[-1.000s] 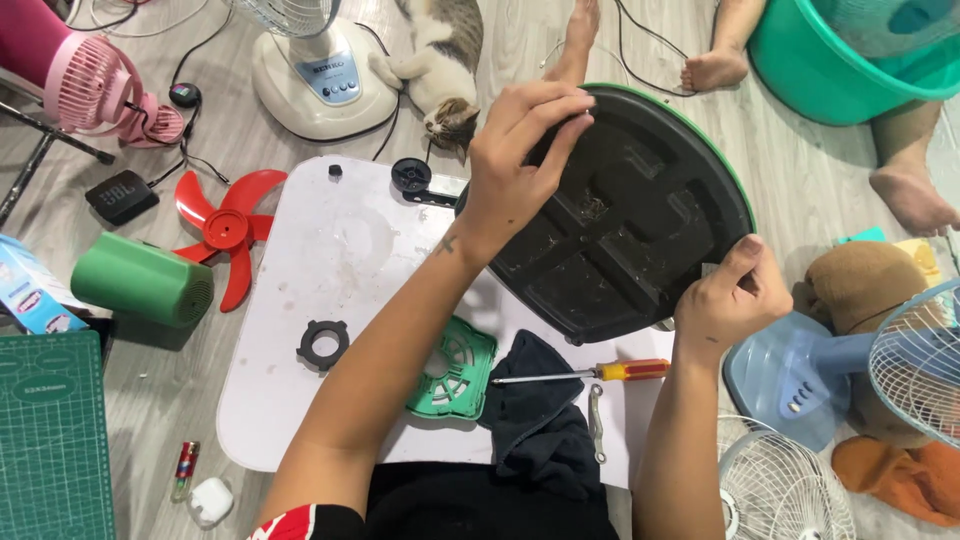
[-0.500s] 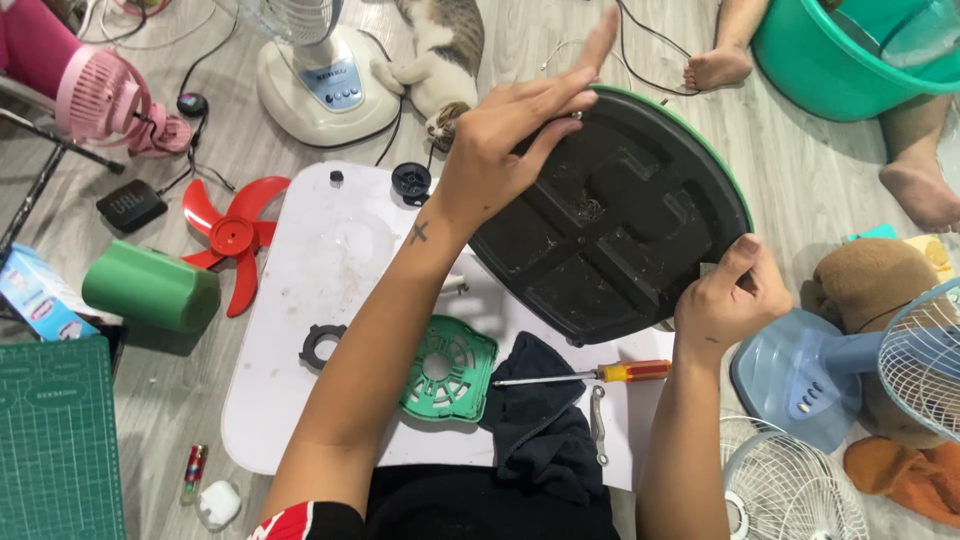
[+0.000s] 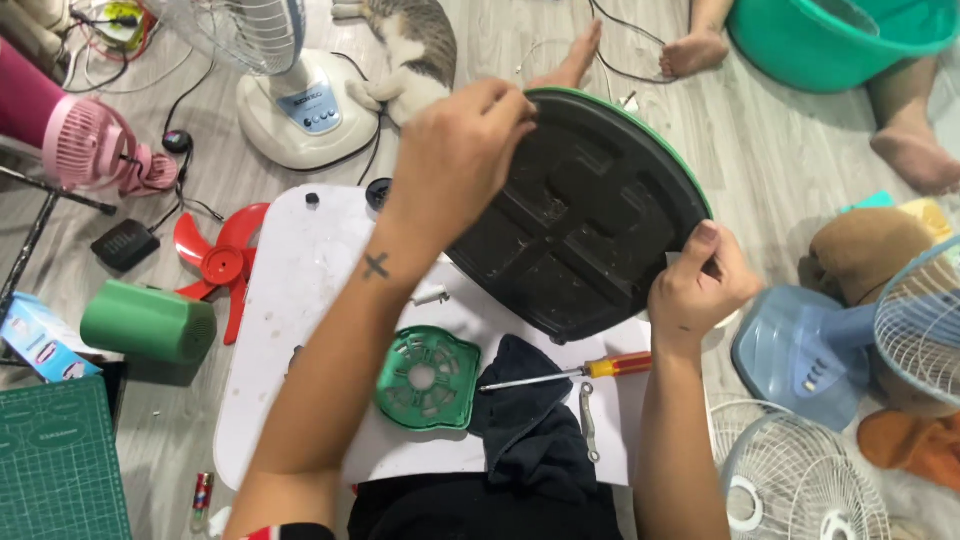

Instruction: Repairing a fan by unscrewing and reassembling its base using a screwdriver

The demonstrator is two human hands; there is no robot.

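In the head view, a round black fan base [image 3: 590, 225] with a green rim is held tilted above the far right part of a white board [image 3: 300, 330] that lies on the floor. Its ribbed underside is turned up toward the camera. The left hand [image 3: 455, 160] is laid over the base's far left edge, the fingers curled closed over the rim. The right hand [image 3: 700, 285] is closed on the base's near right edge, the thumb pressed on the underside and the fingers wrapped behind it.

On the board, a green vented cover [image 3: 428, 378] is seen near the near edge, just beside a dark cloth [image 3: 535, 430]. A screwdriver [image 3: 570, 370] with a red and yellow handle lies across the cloth toward the board's right edge.

Off the board's left edge, a red fan blade [image 3: 218, 262] and a green cylinder [image 3: 148, 322] rest on the floor. Beyond the far edge, a white fan [image 3: 290, 90] stands and a cat [image 3: 415, 45] lies beside it.
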